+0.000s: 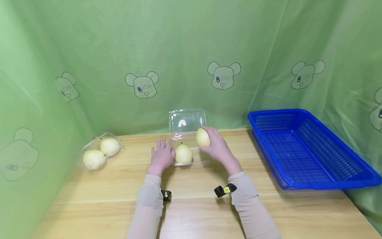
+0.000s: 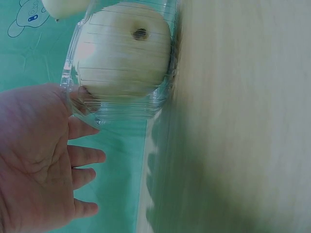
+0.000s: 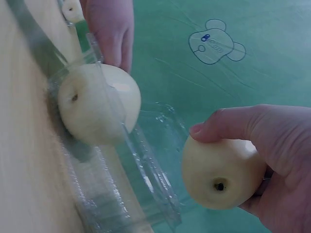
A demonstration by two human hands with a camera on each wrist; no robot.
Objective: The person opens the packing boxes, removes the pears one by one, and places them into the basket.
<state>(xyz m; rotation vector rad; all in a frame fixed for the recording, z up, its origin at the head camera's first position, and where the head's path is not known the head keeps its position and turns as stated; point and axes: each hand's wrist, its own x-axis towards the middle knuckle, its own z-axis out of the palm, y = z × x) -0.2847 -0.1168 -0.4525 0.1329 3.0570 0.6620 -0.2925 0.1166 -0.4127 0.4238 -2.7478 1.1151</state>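
My right hand (image 1: 219, 146) grips a pale yellow pear (image 3: 221, 170), thumb on one side and fingers round the other, above the right half of a clear plastic clamshell box (image 1: 195, 162). A second pear (image 1: 183, 154) sits in the left half of that box. The box's lid (image 1: 187, 121) stands raised at the back, against the green cloth. At the box's left edge is my left hand (image 1: 162, 155), its fingers straight and spread, the thumb side touching the wall, as the left wrist view (image 2: 34, 155) shows too.
Another clear box (image 1: 119, 141) with two pears (image 1: 94, 159) lies at the left, near the green cloth wall (image 1: 185, 43). A blue plastic basket (image 1: 283, 179) stands on the right of the wooden table (image 1: 191, 205). Both wrists wear black straps (image 1: 225, 190).
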